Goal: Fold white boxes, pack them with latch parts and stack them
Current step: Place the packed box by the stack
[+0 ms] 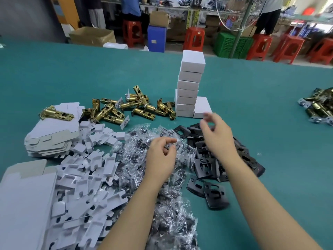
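Note:
A tall stack of closed white boxes (pixel 190 87) stands at the table's middle, with one more white box (pixel 202 108) beside its foot. Brass latch bolts (pixel 129 109) lie in a heap to the left of it. Clear bags of screws (pixel 162 177) spread across the near middle, black strike plates (pixel 216 159) to their right. My left hand (pixel 162 156) hovers over the bags with fingers loosely curled, holding nothing. My right hand (pixel 216 134), blurred, hangs above the strike plates just in front of the single box, fingers relaxed and empty.
Flat unfolded box blanks (pixel 52 134) are piled at the left, with one brass latch (pixel 55 113) on top. White card inserts (pixel 86 186) cover the near left. Another heap of latches (pixel 319 107) lies at the far right. Red stools and people stand beyond the green table (pixel 270 123).

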Demonstrator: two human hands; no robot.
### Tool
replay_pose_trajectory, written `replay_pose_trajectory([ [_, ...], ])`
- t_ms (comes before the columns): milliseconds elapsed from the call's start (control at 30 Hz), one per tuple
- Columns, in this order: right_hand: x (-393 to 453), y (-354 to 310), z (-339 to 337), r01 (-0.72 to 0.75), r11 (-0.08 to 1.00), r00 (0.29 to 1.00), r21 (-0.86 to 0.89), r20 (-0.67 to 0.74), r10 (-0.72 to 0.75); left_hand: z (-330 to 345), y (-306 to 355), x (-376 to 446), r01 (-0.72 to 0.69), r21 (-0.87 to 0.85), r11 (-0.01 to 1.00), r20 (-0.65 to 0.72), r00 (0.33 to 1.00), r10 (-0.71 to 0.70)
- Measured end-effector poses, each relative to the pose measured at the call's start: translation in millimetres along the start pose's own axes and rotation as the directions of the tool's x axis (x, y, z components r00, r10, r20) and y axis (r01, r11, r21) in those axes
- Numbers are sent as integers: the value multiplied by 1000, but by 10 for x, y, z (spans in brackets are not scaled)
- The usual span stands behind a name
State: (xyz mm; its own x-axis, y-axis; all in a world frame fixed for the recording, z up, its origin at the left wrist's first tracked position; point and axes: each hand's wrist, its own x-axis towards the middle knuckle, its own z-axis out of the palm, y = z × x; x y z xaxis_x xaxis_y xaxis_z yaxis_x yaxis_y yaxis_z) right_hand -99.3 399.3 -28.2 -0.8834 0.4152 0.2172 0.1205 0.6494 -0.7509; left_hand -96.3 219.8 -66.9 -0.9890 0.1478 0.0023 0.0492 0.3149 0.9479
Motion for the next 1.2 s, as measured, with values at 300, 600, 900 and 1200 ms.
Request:
replay_pose_trajectory([
  [300, -1634, 182, 215, 240, 909, 963, -340, -35, -268, -208, 364, -304, -233, 432, 871, 102, 972, 210],
  [600, -1648, 243, 265, 335, 864, 915, -376, -87, -393, -1420, 304, -455, 44, 907, 418, -78, 995, 66],
  [900, -1655, 261, 286, 366, 870, 901, -331, -110, -421, -2311, -129, -836, 345, 913, 218, -310, 933, -180],
  [1200, -1673, 268, 264, 339, 891, 913, -303, -122, -389, -2379, -176, -849, 331, 899, 287, -306, 943, -131],
])
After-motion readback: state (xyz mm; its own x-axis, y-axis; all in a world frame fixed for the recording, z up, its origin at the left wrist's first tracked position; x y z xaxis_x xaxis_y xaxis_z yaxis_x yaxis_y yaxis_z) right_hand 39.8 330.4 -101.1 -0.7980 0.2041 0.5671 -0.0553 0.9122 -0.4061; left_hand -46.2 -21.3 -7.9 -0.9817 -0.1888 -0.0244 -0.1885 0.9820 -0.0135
